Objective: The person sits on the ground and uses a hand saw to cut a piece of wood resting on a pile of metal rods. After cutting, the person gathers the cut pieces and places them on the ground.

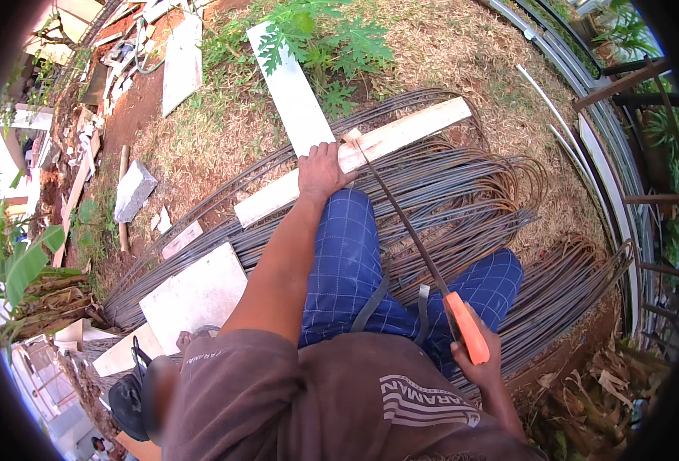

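My left hand [322,170] presses fingers curled over a long pale board [420,123] lying crosswise on bundles of bent steel rebar [485,188]. My right hand [479,361] grips the orange handle of a handsaw [412,230], low at the right. Its blade runs up diagonally to the board, just right of my left hand, where the top end meets the board. A white panel [285,84] extends away behind the board, under some leaves. My left knee [343,230], in blue checked trousers, is bent close beside my left hand.
A white sheet [189,284] lies at lower left, near another person [136,392] in a dark cap. A stone chunk [134,192], scrap boards [182,61] and a papaya plant [332,42] are farther off. More rebar [554,307] and long metal lengths [562,54] line the right.
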Motion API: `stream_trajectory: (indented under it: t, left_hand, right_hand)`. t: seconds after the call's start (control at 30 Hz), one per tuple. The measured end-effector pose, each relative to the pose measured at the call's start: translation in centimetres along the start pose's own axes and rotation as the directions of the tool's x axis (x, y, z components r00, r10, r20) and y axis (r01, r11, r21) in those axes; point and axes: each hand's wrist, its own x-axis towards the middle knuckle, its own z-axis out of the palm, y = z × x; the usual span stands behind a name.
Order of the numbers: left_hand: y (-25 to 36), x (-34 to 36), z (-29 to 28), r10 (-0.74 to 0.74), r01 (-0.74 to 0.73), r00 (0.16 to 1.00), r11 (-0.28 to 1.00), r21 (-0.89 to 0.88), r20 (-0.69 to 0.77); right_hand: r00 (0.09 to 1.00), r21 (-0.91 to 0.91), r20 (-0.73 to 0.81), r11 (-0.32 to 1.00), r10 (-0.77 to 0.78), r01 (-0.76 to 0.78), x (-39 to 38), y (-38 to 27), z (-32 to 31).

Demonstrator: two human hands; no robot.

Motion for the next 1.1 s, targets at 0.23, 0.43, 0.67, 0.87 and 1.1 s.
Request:
stream_trajectory:
  t: [0.23,0.43,0.67,0.87,1.1]
  left_hand:
    - [-0.7,1.2,-0.7,0.05,-0.05,0.999,0.998,-0.033,-0.006]
    - [-0.6,0.6,0.1,0.071,-0.074,0.996,0.996,-0.051,-0.055]
    - [-1.4,0.6,0.0,0.088,-0.092,0.992,0.995,-0.04,-0.085]
    - [-0.5,1.2,-0.2,0.114,-0.12,0.989,0.991,-0.058,-0.098]
    - [-1.4,0.5,-0.2,0.071,-0.076,0.993,0.996,-0.055,-0.091]
  right_hand:
    - [0.995,0.21,-0.097,0.977,-0.015,0.035,19.9,4.1,7.5]
    - [0.988,0.352,-0.12,0.935,0.095,-0.047,29.3,6.6,11.3]
    - [0.988,0.291,-0.148,0.953,-0.037,0.079,8.6,6.3,5.1]
    - [0.986,0.412,-0.162,0.911,0.04,0.031,23.0,9.0,9.8]
    - [0.991,0.42,-0.126,0.908,0.047,0.01,23.5,7.8,9.5]
